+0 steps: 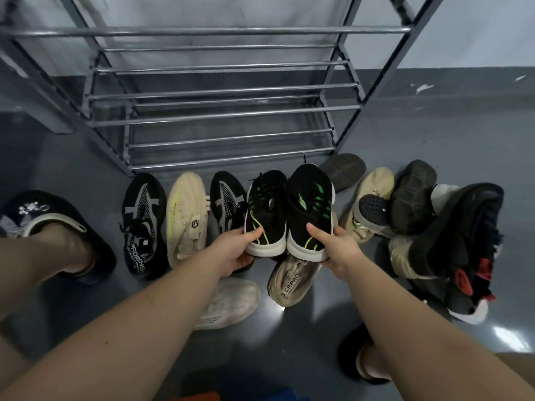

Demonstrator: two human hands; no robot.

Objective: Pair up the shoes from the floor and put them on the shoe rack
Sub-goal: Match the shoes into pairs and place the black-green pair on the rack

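Black-green shoes [289, 209] pinched at the heels, one per hand's grip, before bare rack [223, 111].

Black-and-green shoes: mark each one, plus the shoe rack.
left black-and-green shoe [265, 209], head view, on its laced upper; left hand [231, 250] grips its heel.
right black-and-green shoe [311, 204], head view, on its black upper; right hand [337, 250] grips its heel.
shoe rack [225, 114], head view, on a metal shelf bar.

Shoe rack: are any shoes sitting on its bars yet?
No, every bar of the shoe rack is bare; the black-and-green pair is in the hands, the rest on the floor.
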